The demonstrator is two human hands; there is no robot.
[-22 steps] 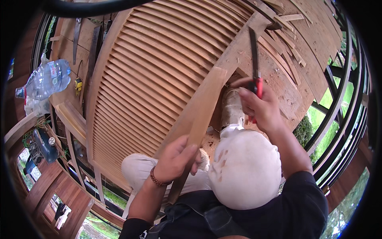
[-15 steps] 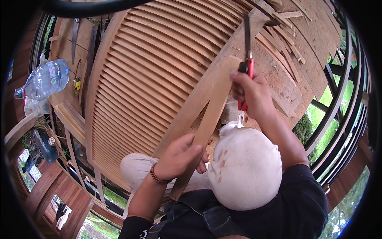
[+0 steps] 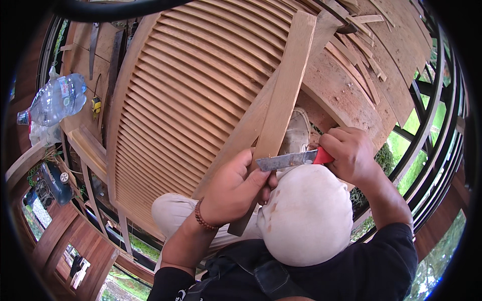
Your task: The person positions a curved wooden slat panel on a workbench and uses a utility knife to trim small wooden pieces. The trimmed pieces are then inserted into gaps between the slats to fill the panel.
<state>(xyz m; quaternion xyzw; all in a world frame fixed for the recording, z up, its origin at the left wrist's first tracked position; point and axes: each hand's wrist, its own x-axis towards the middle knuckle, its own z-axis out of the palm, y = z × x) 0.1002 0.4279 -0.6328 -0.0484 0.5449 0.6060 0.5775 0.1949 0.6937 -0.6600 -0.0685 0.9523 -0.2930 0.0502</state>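
Note:
My left hand (image 3: 233, 188), with a beaded bracelet on the wrist, is wrapped round the lower part of a flat wooden slat (image 3: 288, 83). The slat slants up and to the right, over the edge of a louvred wooden panel (image 3: 201, 95). In my right hand (image 3: 349, 153) is the red handle of a small folding saw (image 3: 288, 161). Its grey blade lies across the slat, close by my left thumb; the teeth are too small to make out. Both hands are above my raised knee (image 3: 306, 215), in pale trousers.
Thin wood offcuts (image 3: 359, 70) and sawdust lie on boards at the upper right. A large plastic bottle (image 3: 60, 100), a yellow tape measure (image 3: 96, 106) and a handsaw blade (image 3: 94, 50) are at the left. Dark metal rails (image 3: 427, 130) run along the right.
The saw has swung from upright to level and come down onto the slat, with my right hand lower and further right. The slat has slid up, away from me, through my left hand.

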